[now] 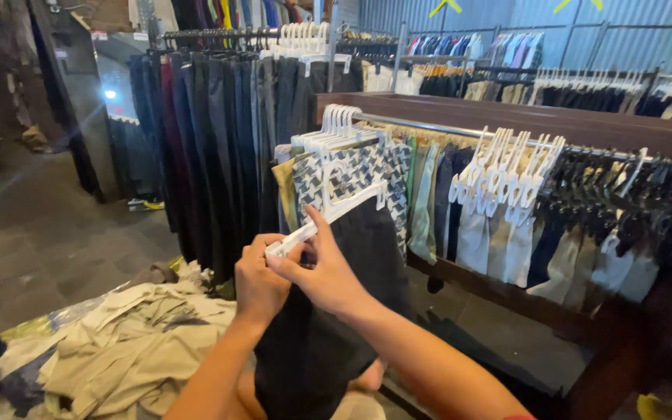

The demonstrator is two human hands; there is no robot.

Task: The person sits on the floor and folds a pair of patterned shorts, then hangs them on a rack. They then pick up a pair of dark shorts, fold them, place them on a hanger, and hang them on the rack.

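Gripping white hanger [328, 214], both hands [293, 272] raised

small red-and-white label [99, 35] on dark pillar upper left, yellow markings [445, 6] on back wall

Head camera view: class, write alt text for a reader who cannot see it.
Both hands, left hand and right hand, grip a white clip hanger holding a black garment. Behind it, a rail of hung clothes; beige garments lie piled on the floor.

Dim w/ lamp glare [110, 94] upper left, edges slightly stretched.
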